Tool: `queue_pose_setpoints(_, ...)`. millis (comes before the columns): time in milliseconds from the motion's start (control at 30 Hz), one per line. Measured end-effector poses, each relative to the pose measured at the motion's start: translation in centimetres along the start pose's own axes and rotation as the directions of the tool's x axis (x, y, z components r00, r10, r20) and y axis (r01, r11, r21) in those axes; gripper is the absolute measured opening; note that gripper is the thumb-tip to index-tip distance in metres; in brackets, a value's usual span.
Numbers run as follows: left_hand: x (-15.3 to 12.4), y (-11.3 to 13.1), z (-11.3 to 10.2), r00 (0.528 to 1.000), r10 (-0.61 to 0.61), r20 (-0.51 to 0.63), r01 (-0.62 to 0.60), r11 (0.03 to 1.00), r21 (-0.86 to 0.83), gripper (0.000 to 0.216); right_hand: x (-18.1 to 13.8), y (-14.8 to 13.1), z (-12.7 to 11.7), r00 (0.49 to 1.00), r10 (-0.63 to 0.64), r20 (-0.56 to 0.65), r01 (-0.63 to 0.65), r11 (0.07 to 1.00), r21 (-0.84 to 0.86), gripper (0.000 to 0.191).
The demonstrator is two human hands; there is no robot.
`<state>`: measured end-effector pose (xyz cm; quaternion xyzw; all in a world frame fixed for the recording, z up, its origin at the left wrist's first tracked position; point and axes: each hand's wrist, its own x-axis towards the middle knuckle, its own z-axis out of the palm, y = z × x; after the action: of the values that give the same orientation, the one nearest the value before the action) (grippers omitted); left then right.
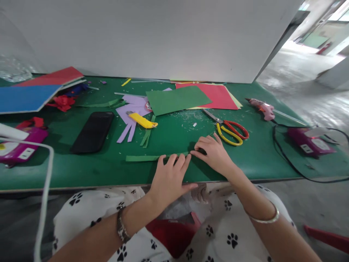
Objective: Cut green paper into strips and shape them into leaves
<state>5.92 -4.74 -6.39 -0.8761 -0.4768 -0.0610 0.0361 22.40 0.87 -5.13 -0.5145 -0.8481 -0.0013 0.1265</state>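
Observation:
A narrow green paper strip point(141, 158) lies along the front of the green table. My left hand point(170, 176) rests over its middle, fingers spread and fingertips pressing the strip down. At the strip's right end, the thumb and fingers of my right hand point(212, 153) are pinched together on the paper; that end is mostly hidden by the fingers. Beyond my right hand lie scissors point(229, 130) with one red and one yellow handle loop. A yellow box cutter point(143, 120) sits on cut purple paper point(128, 112), farther from my left hand.
A green sheet point(177, 100) overlaps red sheets point(218, 95) at the back. On the left are a black phone point(93, 132), a purple power strip point(25, 145) and a blue-and-red board point(27, 96). A pink glue gun point(261, 108) and its black cord point(283, 156) occupy the right.

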Motion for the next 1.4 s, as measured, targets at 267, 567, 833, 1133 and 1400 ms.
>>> queue_pose_setpoints(267, 0.1, -0.1, 0.0, 1.000, 0.005, -0.014, -0.005, 1.000, -0.017, 0.066, -0.9, 3.8, -0.1, 0.997, -0.046, -0.068, 0.062, 0.965, 0.256, 0.023)
queue_pose_setpoints(567, 0.0, -0.1, 0.0, 1.000, -0.001, -0.006, 0.001, 1.000, -0.021, 0.065, -1.5, 4.3, -0.2, 0.996, 0.015, -0.092, 0.000, 0.986, 0.164, 0.023)
queue_pose_setpoints(833, -0.8, -0.1, -0.2, 0.999, -0.046, 0.020, 0.047, 0.999, -0.025, 0.064, -2.0, 5.1, -0.6, 0.991, 0.051, -0.127, -0.045, 0.998, 0.048, 0.026)
queue_pose_setpoints(1133, -1.3, -0.1, 0.2, 0.997, -0.068, -0.019, 0.068, 0.998, -0.009, 0.067, -2.3, 6.2, -0.5, 0.979, 0.018, -0.203, -0.018, 1.000, 0.001, 0.033)
queue_pose_setpoints(1400, -0.6, -0.4, 0.6, 0.996, -0.060, -0.070, 0.057, 0.998, -0.041, 0.079, -2.4, 5.9, -0.7, 0.970, 0.074, -0.232, -0.083, 0.996, -0.029, 0.030)
